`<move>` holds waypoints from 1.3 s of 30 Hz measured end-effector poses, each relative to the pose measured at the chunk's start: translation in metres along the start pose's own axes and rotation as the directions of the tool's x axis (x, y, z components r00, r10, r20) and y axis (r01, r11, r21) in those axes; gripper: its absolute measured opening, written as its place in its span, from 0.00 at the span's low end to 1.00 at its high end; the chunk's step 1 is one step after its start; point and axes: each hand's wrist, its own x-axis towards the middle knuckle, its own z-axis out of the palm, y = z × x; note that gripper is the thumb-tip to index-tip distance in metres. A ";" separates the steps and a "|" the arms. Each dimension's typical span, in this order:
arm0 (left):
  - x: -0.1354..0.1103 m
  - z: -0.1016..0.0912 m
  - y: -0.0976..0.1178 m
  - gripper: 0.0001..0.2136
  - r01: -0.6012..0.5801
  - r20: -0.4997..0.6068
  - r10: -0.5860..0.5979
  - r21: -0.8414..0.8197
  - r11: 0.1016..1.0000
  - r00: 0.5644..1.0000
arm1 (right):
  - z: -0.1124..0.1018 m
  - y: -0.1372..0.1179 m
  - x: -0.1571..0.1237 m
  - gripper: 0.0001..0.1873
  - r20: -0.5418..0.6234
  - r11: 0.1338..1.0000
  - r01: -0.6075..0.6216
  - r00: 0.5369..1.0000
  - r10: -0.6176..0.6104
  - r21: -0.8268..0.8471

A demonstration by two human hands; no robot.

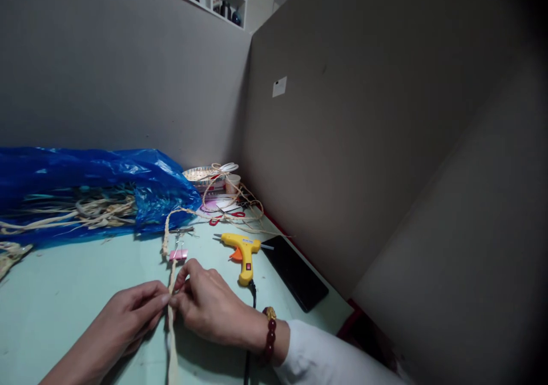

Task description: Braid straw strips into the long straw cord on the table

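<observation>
A pale strip of plant fibre [172, 345] runs from the near edge of the view up to a pink binder clip [178, 255]. My left hand [137, 313] pinches it from the left, thumb and fingertips pressed together. From the other side my right hand [209, 302] closes on the same strip, its fingertips almost meeting the left ones. Beyond the clip a braided or twisted length [166, 233] of the fibre curves away. What exactly lies between the fingertips is partly hidden.
Right of the hands lies a yellow glue gun [245, 253], its cord passing under my right wrist. Beside it is a black tablet-like slab [295, 273]. Red-handled scissors [226, 218] and a paper cup [232, 183] are farther back. A blue plastic bag [166, 185] holds loose fibres [107, 211].
</observation>
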 end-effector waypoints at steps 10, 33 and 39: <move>-0.010 0.010 0.018 0.16 0.049 -0.042 -0.052 -0.070 0.996 0.998 | 0.001 0.007 0.002 0.06 -0.006 0.997 0.077 0.997 -0.077 0.023; -0.023 0.008 0.030 0.12 0.124 0.070 -0.119 -0.081 0.989 0.990 | -0.013 0.004 0.003 0.05 0.195 0.986 0.032 0.979 -0.064 0.163; -0.023 0.012 0.032 0.14 0.120 0.008 -0.120 -0.025 0.992 0.993 | -0.017 0.010 0.003 0.09 0.260 0.989 -0.001 0.965 -0.039 0.151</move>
